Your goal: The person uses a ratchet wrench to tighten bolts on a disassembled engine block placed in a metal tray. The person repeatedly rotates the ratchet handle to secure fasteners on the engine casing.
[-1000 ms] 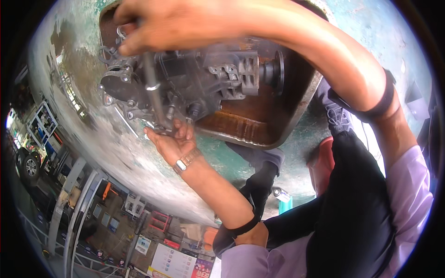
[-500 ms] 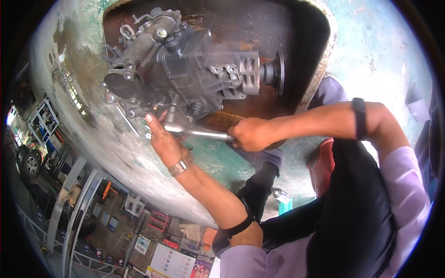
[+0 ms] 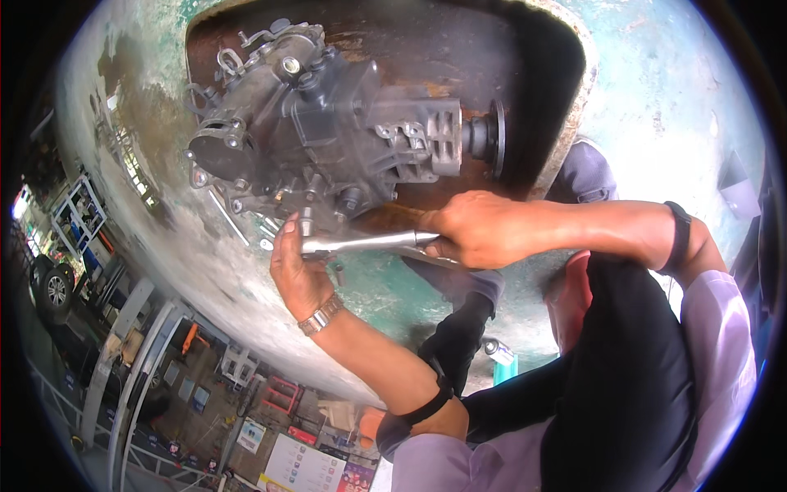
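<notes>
A silver ratchet wrench (image 3: 369, 243) lies across in front of the grey metal gearbox (image 3: 328, 123). My right hand (image 3: 479, 230) is closed round the handle's right end. At the other end, my left hand (image 3: 299, 271) is closed about the ratchet head, fingertips by the upright socket (image 3: 306, 220) fitted there. That socket points toward the gearbox's near side; I cannot tell whether it touches a bolt. A thin metal rod (image 3: 229, 218) and several small metal pieces (image 3: 266, 243) lie left of my left hand. A small dark cylinder (image 3: 339, 274) is beside that hand.
The gearbox rests in a brown recess (image 3: 533, 74) of a worn green-white surface (image 3: 656, 98); the recess's raised rim (image 3: 566, 139) runs at right. A spray can (image 3: 502, 359) stands by my legs. Shop equipment and a wheel (image 3: 57, 287) show at lower left.
The ratchet wrench and its socket have come toward me, away from the gearbox's near side. My right hand has shifted slightly right, and my left fingers have moved up along the socket.
</notes>
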